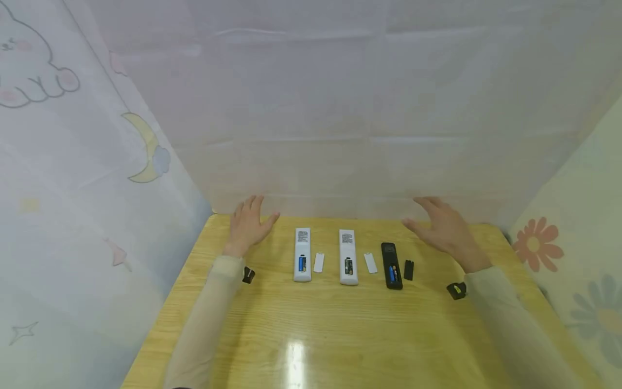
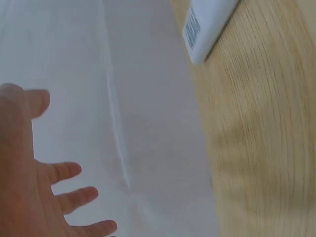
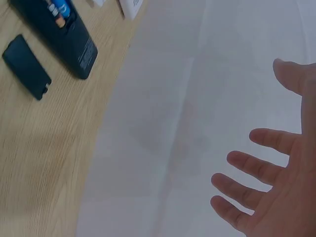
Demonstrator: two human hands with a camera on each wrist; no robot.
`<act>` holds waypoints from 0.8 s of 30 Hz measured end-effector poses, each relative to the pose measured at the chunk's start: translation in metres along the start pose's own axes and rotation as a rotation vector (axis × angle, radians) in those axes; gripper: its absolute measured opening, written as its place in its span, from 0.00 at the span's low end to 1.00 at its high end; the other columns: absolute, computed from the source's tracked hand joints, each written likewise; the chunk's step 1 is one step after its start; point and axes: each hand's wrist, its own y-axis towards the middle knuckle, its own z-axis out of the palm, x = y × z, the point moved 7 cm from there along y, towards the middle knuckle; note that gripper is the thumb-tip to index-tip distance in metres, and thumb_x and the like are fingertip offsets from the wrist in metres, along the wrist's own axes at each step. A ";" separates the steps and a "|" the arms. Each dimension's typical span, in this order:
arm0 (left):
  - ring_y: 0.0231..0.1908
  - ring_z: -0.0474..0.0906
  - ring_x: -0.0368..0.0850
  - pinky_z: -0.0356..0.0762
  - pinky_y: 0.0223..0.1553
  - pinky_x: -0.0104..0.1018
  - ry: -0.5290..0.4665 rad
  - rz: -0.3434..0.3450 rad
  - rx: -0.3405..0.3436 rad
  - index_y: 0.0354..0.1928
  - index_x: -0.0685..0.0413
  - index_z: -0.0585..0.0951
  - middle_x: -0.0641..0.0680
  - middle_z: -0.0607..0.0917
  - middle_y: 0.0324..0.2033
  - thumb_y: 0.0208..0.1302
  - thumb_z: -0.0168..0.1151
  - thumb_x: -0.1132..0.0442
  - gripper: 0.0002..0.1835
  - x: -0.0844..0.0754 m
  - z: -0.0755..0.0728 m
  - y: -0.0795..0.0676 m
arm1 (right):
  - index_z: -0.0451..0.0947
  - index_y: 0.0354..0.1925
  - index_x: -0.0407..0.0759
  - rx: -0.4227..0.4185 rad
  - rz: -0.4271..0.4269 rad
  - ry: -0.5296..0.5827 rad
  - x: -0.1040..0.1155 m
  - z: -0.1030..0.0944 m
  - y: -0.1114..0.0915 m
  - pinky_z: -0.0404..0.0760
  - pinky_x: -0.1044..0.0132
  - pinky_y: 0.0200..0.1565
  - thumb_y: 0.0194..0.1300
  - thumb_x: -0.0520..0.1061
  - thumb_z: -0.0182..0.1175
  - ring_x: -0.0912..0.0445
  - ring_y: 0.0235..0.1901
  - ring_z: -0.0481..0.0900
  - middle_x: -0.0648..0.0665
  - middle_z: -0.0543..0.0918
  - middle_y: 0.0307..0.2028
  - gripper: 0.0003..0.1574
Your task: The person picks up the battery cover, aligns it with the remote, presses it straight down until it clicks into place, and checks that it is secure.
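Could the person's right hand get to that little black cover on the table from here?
Probably yes. The right hand is empty, and the black cover lies uncovered beside the black remote; in the head view, nothing appears to block the way.

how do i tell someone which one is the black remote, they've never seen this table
Near the far edge of the wooden table, three remotes lie in a row. The black remote is at the right end in the head view, with a small black cover on its right. The other two are white.
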 end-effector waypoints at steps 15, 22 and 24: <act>0.76 0.62 0.73 0.63 0.75 0.71 -0.126 -0.079 0.069 0.82 0.59 0.62 0.67 0.61 0.81 0.82 0.48 0.36 0.41 0.010 0.021 -0.018 | 0.64 0.79 0.37 0.022 -0.076 0.059 0.047 0.031 0.015 0.70 0.26 0.68 0.81 0.68 0.54 0.28 0.71 0.69 0.28 0.68 0.75 0.47; 0.76 0.63 0.72 0.64 0.75 0.70 -0.179 -0.118 0.099 0.82 0.59 0.62 0.66 0.61 0.81 0.81 0.50 0.37 0.41 0.014 0.030 -0.025 | 0.63 0.79 0.37 0.035 -0.077 0.100 0.055 0.043 0.016 0.70 0.27 0.69 0.81 0.66 0.54 0.29 0.71 0.69 0.29 0.68 0.75 0.46; 0.76 0.63 0.72 0.65 0.74 0.71 -0.190 -0.128 0.105 0.82 0.58 0.62 0.66 0.62 0.81 0.81 0.50 0.37 0.41 0.014 0.031 -0.026 | 0.64 0.79 0.36 0.036 -0.077 0.119 0.057 0.045 0.016 0.70 0.28 0.69 0.82 0.65 0.54 0.29 0.72 0.69 0.30 0.68 0.75 0.45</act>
